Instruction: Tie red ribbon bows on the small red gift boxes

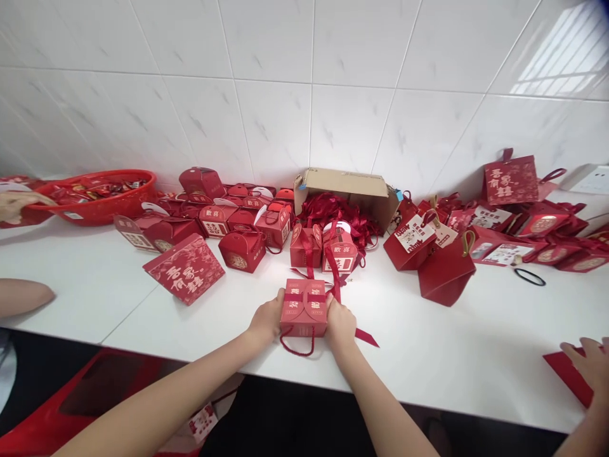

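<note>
A small red gift box (304,324) with gold characters sits on the white table in front of me. Its rope handle hangs toward me, and a dark red ribbon (335,279) runs across its top and trails away on the far side. My left hand (267,320) grips the box's left side, fingers partly hidden behind it. On the right side, my right hand (340,322) is closed around the box, with a ribbon end (367,337) lying beside it. Two boxes with ribbons, a red box (306,246) and a lettered box (339,251), stand just beyond.
A cardboard carton (347,183) holding tangled red ribbons stands against the tiled wall. Several red boxes (242,251) crowd its left, others its right. A red basin (90,212) holds wrapped sweets. Co-workers' hands appear at both sides; one hand (590,365) holds red card.
</note>
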